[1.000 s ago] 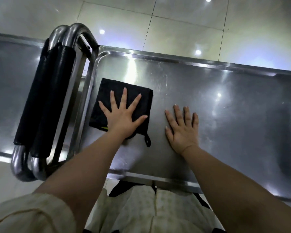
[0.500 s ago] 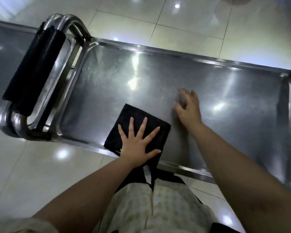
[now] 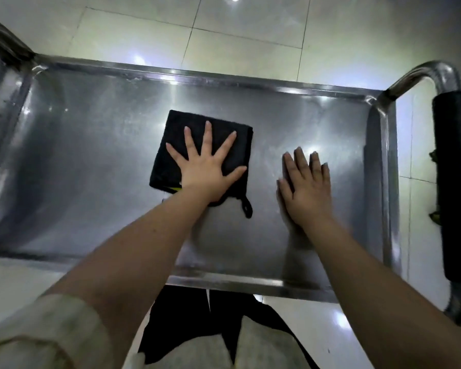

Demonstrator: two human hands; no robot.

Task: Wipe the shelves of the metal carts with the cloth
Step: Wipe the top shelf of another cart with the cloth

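Cloth (image 3: 197,145) flat under splayed left hand (image 3: 208,171), on cart shelf (image 3: 91,182)

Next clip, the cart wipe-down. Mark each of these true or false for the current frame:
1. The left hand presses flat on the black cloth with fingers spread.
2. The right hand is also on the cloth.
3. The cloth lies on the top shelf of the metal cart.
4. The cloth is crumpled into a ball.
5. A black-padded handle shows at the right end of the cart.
1. True. The left hand lies flat on the black cloth, fingers spread.
2. False. The right hand rests on bare metal beside the cloth, apart from it.
3. True. It lies on the shelf.
4. False. It is folded flat into a rough square.
5. True. The handle is at the right end.
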